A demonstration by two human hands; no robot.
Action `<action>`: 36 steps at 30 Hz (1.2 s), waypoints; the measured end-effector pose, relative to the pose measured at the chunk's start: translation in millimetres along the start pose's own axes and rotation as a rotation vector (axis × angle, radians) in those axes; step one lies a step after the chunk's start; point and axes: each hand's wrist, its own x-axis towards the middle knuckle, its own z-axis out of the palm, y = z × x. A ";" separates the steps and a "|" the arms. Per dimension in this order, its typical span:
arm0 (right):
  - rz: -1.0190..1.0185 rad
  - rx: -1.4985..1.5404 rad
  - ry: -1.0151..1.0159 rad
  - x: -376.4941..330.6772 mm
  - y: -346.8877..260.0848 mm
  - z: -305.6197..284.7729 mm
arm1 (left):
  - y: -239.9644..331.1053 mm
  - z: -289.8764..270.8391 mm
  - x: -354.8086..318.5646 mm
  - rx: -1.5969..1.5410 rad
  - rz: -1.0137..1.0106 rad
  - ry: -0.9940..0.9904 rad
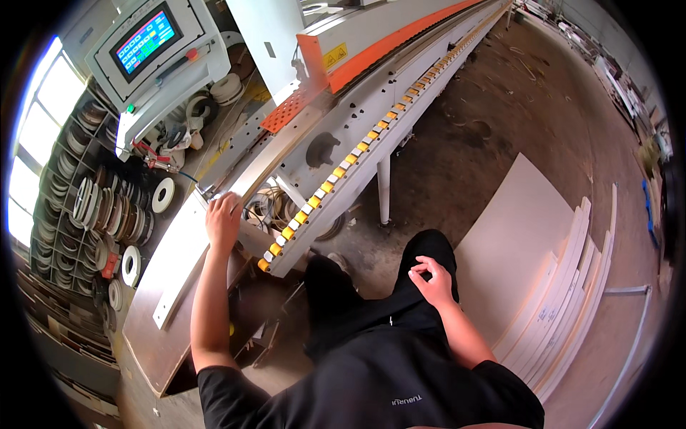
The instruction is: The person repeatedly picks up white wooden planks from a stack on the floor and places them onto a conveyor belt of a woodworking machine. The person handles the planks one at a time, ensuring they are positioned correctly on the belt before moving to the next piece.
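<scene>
Currently, left hand (221, 223): fingers bent near the white strip (181, 283); we can't tell if gripping.
Strip: left of centre.
Right hand (434, 287): ours, empty, loosely curled, lower right of centre.

At ten o'clock a tall paned window (39, 129) glares white with daylight. Below it, at nine, a dark gridded rack (63, 263) holds rows of pale and brown rolls. Dark strips (68, 314) lie stacked at eight. The brown, dusty floor (514, 114) spreads toward two o'clock, stained and littered with scraps. Beyond, at the rim, a grey wall (607, 36) rises behind long clutter (614, 86) lined along its foot.
</scene>
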 end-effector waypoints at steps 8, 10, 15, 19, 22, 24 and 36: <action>-0.062 -0.105 0.028 -2.0 3.8 1.3 | -5.3 23.0 42.0 0.070 -0.061 0.080; -0.045 -0.088 0.036 -0.4 6.6 2.1 | -5.9 23.9 49.7 0.159 0.003 0.062; -0.114 -0.138 0.022 9.0 2.9 7.2 | -19.5 35.0 58.6 0.188 -0.074 0.098; -0.088 -0.162 0.006 13.5 1.8 10.8 | -17.4 37.8 57.7 0.157 -0.092 0.146; -0.112 -0.198 0.011 16.8 -1.7 12.8 | -17.6 38.2 56.4 0.117 -0.127 0.180; -0.123 -0.218 0.007 18.1 -3.3 12.3 | -16.5 38.2 57.6 0.092 -0.135 0.189; -0.114 -0.253 0.004 15.0 -3.1 10.7 | -16.2 38.6 58.5 0.105 -0.156 0.134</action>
